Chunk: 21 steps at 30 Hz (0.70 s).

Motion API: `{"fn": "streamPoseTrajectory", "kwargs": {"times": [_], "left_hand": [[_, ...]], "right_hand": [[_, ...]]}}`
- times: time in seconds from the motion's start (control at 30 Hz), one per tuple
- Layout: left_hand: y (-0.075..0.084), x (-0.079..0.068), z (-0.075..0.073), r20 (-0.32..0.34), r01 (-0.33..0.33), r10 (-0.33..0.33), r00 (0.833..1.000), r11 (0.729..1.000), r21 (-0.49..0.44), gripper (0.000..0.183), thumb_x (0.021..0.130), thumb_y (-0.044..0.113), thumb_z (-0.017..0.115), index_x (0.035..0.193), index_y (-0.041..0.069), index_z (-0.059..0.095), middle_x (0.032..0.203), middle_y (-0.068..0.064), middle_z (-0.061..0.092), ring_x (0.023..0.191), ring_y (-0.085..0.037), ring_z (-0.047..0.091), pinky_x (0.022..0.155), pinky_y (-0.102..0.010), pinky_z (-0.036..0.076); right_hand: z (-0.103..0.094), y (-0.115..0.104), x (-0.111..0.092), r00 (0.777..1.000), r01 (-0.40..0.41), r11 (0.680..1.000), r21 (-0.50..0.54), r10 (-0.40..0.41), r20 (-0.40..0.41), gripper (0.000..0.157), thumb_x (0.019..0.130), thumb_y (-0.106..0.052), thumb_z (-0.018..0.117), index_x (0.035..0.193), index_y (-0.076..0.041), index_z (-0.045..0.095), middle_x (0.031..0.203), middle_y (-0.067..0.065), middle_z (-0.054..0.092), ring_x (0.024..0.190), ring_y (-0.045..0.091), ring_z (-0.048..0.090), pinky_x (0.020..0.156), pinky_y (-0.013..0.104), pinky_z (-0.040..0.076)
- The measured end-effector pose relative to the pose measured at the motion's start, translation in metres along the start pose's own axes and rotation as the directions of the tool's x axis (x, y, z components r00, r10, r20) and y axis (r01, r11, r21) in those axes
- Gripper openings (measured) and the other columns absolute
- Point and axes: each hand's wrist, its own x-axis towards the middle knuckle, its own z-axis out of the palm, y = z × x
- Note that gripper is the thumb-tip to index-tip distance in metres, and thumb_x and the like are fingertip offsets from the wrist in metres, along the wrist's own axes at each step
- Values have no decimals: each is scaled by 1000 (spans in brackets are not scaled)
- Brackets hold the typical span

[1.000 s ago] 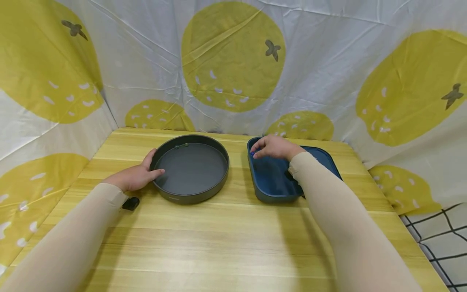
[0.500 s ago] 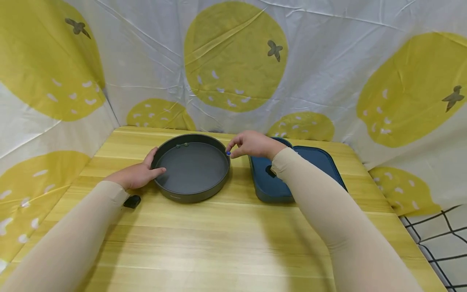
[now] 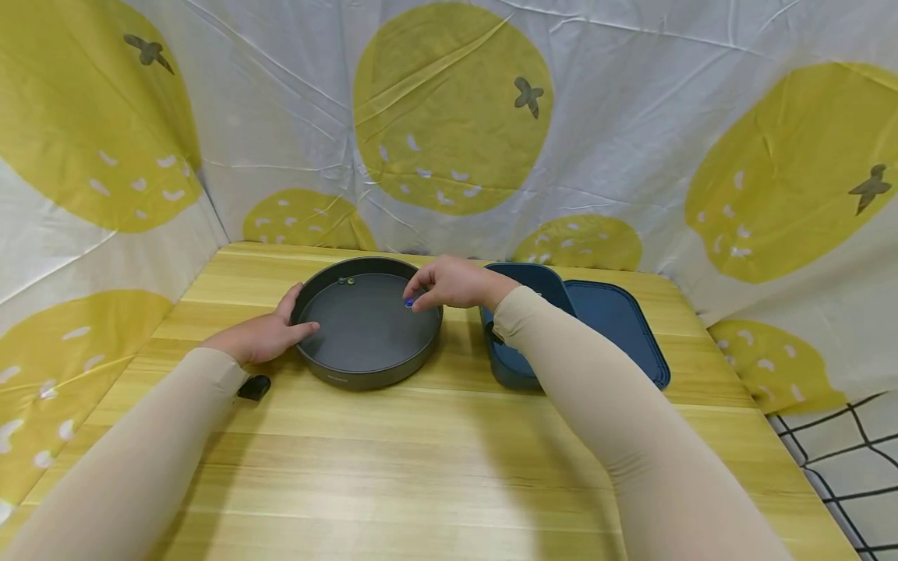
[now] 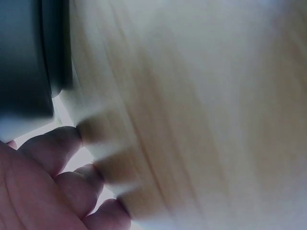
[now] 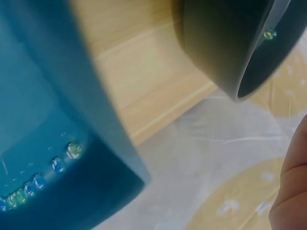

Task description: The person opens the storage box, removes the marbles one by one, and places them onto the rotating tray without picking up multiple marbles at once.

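Note:
My right hand (image 3: 452, 282) is over the right side of a round dark grey pan (image 3: 365, 335), pinching a small blue glass marble (image 3: 409, 303) between thumb and fingertips. At the pan's left side, my left hand (image 3: 263, 335) holds the rim, its thumb over the edge and its fingers outside. The left wrist view shows several fingertips (image 4: 108, 215) against the wooden table beside the pan wall. Two greenish marbles (image 3: 347, 281) lie inside the pan near its far wall. A row of several blue and green marbles (image 5: 36, 182) lies in the blue rectangular container (image 5: 115, 167).
The blue container (image 3: 510, 378) stands right of the pan, partly hidden by my right forearm. A flat blue lid (image 3: 624, 319) lies to its right. Behind the wooden table (image 3: 365, 467) hangs a white curtain (image 3: 610, 140) with yellow fruit prints.
My right hand has carried the blue marble left from the container, across the gap and over the pan. The left hand stays at the pan's rim. Inside, the greenish marbles have shifted slightly.

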Motion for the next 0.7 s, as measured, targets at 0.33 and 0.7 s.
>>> {"fn": "streamPoseTrajectory", "kwargs": {"times": [0.33,0.7], "left_hand": [[2,-2,-1,12,3,-3,1000,1000,-5,102,110,58,42,163,9,-30,169,-41,3,145,-58,41,121,-69,29],[1,-1,-1,13,1,-1,1000,1000,-18,103,110,58,43,163,8,-29,170,-40,-2,148,-60,35,122,-70,26]], "right_hand": [[0,9,-6,1000,9,985,173,-10,6,42,96,-27,79,136,-16,71,64,-3,41,63,18,37,72,33,40],[-15,43,-37,996,-42,989,144,53,-74,57,94,-37,80,148,-27,63,60,-10,43,56,15,35,70,37,40]]}}
